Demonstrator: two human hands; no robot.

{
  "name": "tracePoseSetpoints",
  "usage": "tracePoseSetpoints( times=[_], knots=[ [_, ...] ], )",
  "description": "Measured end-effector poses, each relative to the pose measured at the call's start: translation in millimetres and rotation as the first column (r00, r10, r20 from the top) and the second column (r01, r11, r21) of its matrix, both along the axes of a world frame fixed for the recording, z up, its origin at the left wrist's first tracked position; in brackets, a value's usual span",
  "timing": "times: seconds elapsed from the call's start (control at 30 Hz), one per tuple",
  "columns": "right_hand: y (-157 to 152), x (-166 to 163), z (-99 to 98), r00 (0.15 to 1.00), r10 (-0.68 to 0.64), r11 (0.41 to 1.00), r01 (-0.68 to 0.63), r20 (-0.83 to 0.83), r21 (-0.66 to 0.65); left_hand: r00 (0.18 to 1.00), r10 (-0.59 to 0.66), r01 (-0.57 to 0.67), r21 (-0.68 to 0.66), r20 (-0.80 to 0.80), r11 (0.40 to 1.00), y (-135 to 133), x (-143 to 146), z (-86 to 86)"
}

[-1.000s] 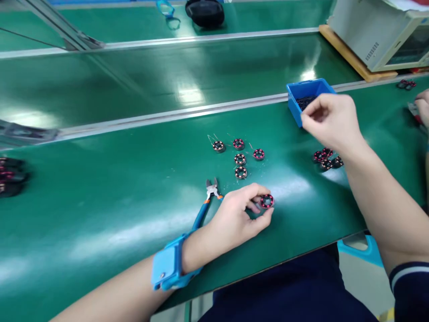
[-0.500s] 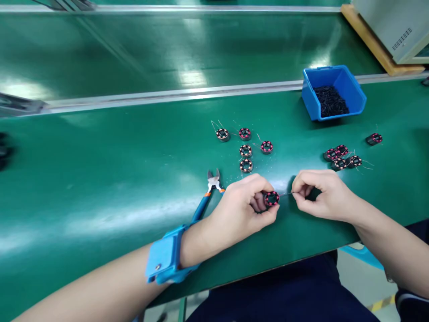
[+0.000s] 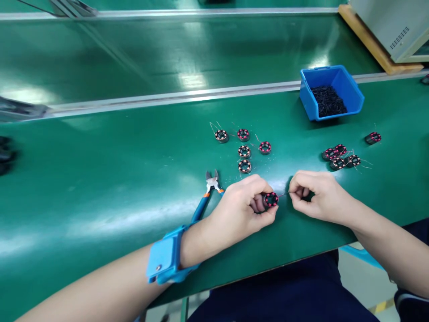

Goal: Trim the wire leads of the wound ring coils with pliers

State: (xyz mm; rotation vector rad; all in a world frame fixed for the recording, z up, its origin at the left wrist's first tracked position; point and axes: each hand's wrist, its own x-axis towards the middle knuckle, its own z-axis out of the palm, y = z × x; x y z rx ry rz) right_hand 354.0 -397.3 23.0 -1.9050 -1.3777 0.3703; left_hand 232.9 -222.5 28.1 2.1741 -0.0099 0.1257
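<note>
Between the thumb and fingers of my left hand [image 3: 250, 203] is a small ring-shaped wound coil [image 3: 271, 200], black with pink-red segments round its face. Thin wire leads [image 3: 283, 194] run from its right side to my right hand [image 3: 313, 194], whose thumb and forefinger pinch their far end. The fingertips hide that end. Just left of my left hand lie side cutters [image 3: 212, 181] with blue and orange handles, jaws apart, partly behind my wrist. Beyond my hands, several similar coils [image 3: 244, 152] with loose wire ends stand on the green table.
Another cluster of coils [image 3: 338, 163] sits to the right, with a single coil [image 3: 373, 137] beyond it. A blue bin [image 3: 358, 100] of short black pieces stands farther back. Metal rails [image 3: 174, 98] cross the table; a grey machine [image 3: 389, 27] rests on a wooden board at back right.
My right hand has shifted very slightly left, towards the coil, and the wire between the hands looks a little shorter. The view has moved slightly; both grips stay the same.
</note>
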Motion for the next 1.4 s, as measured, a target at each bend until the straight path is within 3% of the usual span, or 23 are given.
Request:
tracePoseSetpoints(
  times=[1.4],
  knots=[
    [2.0, -6.2, 2.2, 0.993, 0.021, 0.998, -0.013, 0.115, -0.066, 1.000, -0.015, 0.015, 0.002, -0.010, 1.000, 0.9, -0.6, -1.4]
  ],
)
